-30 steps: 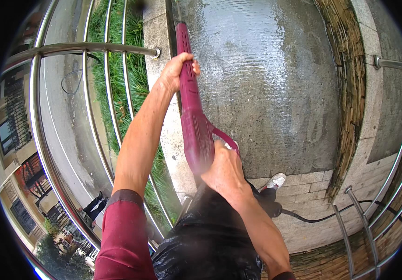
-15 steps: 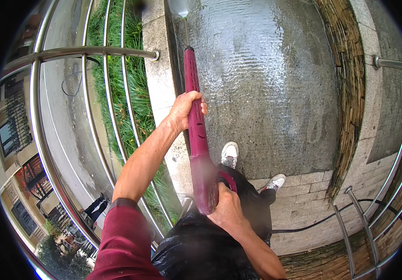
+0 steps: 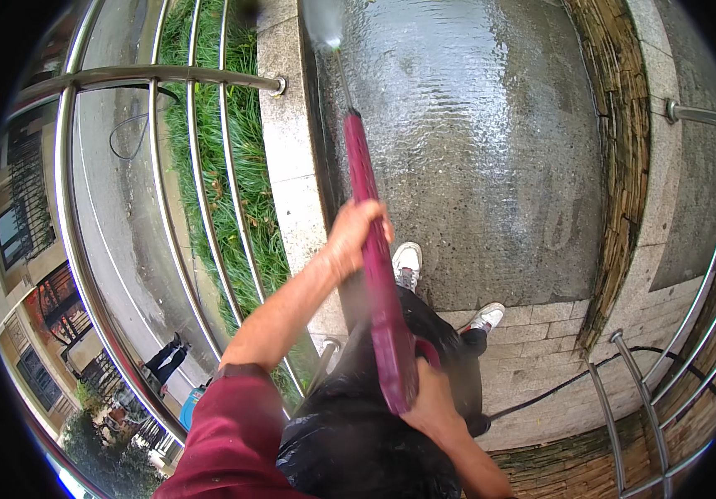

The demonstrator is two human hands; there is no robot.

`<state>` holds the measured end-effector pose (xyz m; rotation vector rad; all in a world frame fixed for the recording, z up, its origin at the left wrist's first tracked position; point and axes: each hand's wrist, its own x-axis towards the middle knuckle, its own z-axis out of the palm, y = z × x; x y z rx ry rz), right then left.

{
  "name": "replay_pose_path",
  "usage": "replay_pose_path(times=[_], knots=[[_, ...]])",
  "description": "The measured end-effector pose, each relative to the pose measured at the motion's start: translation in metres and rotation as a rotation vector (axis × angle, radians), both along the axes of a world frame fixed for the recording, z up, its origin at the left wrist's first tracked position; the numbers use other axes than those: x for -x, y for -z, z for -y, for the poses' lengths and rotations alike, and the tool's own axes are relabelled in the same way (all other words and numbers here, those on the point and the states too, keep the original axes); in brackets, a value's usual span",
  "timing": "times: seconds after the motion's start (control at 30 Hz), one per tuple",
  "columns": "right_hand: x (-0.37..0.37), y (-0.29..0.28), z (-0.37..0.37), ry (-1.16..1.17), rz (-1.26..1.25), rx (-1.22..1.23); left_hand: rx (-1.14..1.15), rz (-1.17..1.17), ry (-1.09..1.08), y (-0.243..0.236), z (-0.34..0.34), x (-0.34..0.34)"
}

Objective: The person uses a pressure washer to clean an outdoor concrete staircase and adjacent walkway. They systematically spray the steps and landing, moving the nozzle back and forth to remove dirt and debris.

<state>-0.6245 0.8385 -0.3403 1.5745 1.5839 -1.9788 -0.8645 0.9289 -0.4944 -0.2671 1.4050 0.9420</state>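
I hold a long maroon spray gun lengthwise in front of me. My left hand is wrapped round its barrel, while my right hand is closed on the handle at its rear, partly hidden by the gun's body. A thin metal lance extends from the gun's front to a tip near the top of the view, where white mist sprays out beside the pale stone kerb, over wet paving.
Steel railings run along both sides, with grass outside the left one. A black hose crosses the stone step behind me. My white shoes stand on the paving. Below on the left, a person in dark trousers is beside the road.
Both hands and the gun have moved back toward my body and slightly right. The lance and its spray show more at the top, and both my shoes are now visible.
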Motion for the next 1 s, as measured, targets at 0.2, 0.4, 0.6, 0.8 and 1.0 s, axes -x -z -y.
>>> replay_pose_path(times=[0.2,0.4,0.6,0.8,1.0], knots=[[-0.038,-0.032,0.032,0.057,0.145,0.110,0.092,0.061,-0.087,-0.024,0.029,-0.066],[-0.008,0.024,-0.019,0.153,-0.082,-0.224,-0.158,0.051,0.092,0.019,-0.054,-0.020],[-0.021,0.031,-0.046,0.202,-0.121,-0.224,-0.198,0.110,-0.006,0.013,-0.102,-0.034],[-0.118,-0.044,0.026,0.215,0.018,0.018,-0.022,0.068,0.052,-0.028,0.005,-0.146],[-0.139,-0.065,0.080,0.173,0.163,0.083,0.122,0.130,0.052,-0.043,0.062,-0.186]])
